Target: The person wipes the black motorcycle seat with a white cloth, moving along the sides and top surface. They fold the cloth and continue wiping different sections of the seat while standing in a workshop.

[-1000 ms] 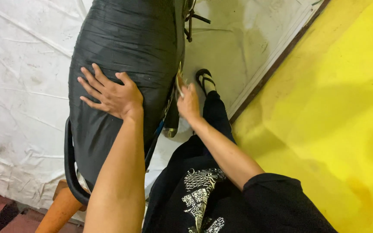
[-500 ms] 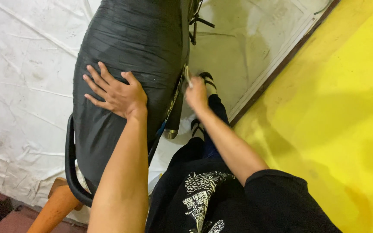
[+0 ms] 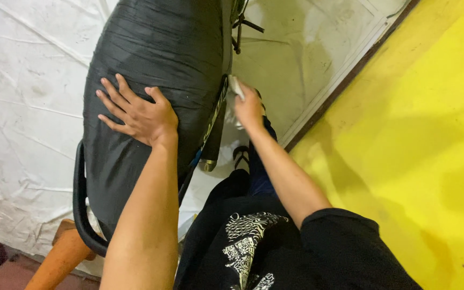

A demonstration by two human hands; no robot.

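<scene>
My left hand (image 3: 135, 110) lies flat, fingers spread, on the black wrinkled seat (image 3: 157, 53) of a motorbike seen from above. My right hand (image 3: 248, 104) is at the bike's right side, closed on a small pale cloth (image 3: 236, 86) pressed against the side panel (image 3: 216, 123). My black printed shirt fills the bottom of the view.
A black grab rail (image 3: 79, 204) curves round the seat's rear. An orange part (image 3: 60, 258) pokes out below it. White sheeting (image 3: 22, 107) covers the ground to the left; a yellow floor (image 3: 414, 139) lies to the right. A sandalled foot (image 3: 241, 157) stands beside the bike.
My right hand has slid forward along the bike's side with the cloth. The left hand stays spread on the seat.
</scene>
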